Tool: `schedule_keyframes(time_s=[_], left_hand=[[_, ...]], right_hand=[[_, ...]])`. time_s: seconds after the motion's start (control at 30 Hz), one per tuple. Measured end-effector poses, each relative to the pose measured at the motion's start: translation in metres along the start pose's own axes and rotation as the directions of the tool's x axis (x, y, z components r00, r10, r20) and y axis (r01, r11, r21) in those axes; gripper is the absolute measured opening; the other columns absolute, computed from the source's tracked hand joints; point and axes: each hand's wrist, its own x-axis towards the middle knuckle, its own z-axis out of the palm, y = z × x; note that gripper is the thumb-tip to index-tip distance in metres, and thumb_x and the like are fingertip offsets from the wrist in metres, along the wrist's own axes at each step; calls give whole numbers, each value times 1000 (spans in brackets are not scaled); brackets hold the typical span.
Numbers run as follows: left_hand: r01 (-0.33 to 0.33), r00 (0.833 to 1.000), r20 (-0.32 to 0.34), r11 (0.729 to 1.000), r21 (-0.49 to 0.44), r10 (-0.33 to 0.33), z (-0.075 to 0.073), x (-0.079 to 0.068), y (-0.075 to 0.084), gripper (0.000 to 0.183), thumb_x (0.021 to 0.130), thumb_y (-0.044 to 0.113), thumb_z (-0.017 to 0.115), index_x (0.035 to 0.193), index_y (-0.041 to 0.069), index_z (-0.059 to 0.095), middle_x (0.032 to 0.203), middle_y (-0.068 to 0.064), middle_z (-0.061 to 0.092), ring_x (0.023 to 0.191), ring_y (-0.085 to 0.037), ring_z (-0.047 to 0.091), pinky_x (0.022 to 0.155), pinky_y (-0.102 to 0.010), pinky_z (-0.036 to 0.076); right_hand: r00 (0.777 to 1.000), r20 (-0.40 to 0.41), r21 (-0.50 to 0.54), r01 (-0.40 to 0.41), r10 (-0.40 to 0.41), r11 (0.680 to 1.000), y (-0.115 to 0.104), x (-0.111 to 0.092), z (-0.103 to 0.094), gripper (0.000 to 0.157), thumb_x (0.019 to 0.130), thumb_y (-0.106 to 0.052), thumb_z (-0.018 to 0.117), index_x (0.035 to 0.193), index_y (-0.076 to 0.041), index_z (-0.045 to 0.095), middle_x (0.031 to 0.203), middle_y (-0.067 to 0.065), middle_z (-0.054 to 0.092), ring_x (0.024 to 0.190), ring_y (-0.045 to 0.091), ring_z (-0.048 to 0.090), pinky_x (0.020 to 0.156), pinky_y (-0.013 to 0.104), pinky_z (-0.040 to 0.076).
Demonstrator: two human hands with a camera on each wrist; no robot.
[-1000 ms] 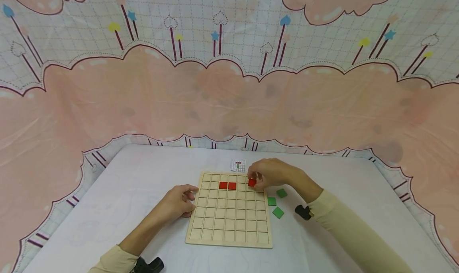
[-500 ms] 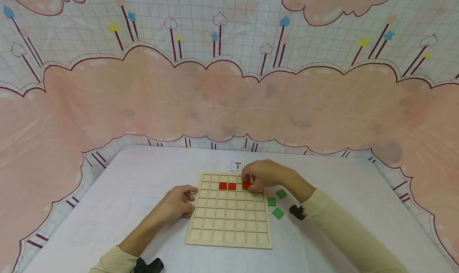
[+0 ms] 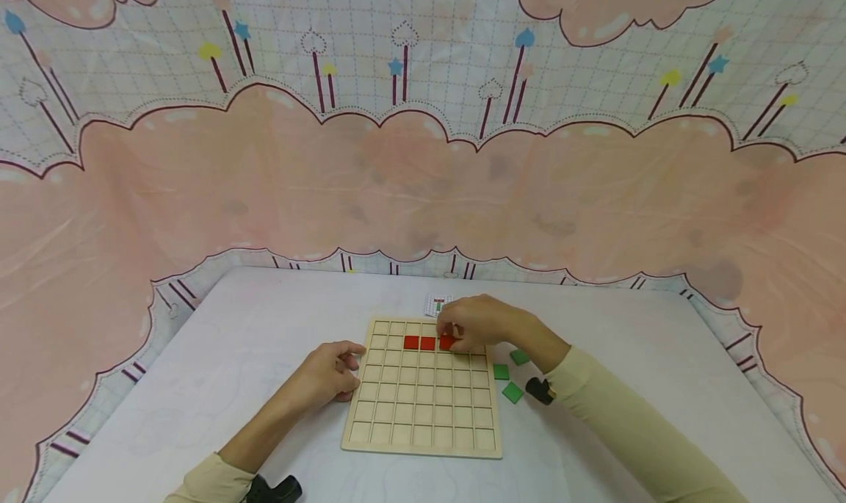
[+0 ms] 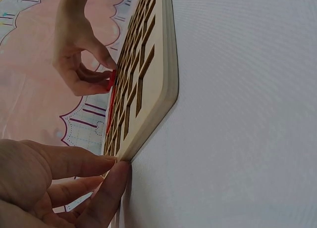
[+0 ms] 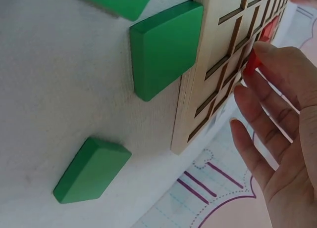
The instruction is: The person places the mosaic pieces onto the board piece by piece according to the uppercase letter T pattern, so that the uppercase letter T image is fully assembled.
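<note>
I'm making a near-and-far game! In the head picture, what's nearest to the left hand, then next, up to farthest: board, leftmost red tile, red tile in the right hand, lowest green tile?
1. Board: touching the left hand.
2. Leftmost red tile: on the board.
3. Red tile in the right hand: farther right.
4. Lowest green tile: off the board's right side.

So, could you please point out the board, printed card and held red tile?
Board (image 3: pixel 425 375), head view: central cell.
Printed card (image 3: pixel 432 305), head view: left part.
Held red tile (image 3: pixel 446 344), head view: exposed face.
</note>
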Motion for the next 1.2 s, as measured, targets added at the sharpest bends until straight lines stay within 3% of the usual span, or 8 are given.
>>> schedule_keyframes(time_s=[0.43, 1.2], left_hand=[[10, 1000, 20, 1000, -14, -10, 0, 0, 1, 56, 78, -17, 65, 133, -9, 57, 99, -13, 53, 72, -19, 56, 56, -29, 54], [1, 1000, 6, 1000, -15, -1, 0, 1, -2, 55, 78, -16, 64, 132, -8, 58, 98, -12, 53, 73, -19, 56, 57, -29, 55]], right_hand=[[1000, 1, 26, 12, -12, 1000, 0, 1, 2, 25, 91, -27, 76, 115, -22, 72, 99, -12, 64, 86, 7, 59, 77, 24, 51], [998, -30, 146, -43, 48, 988, 14, -33, 2, 25, 92, -24, 74, 116, -21, 73, 105, -11, 65, 93, 9, 59, 83, 28, 52]])
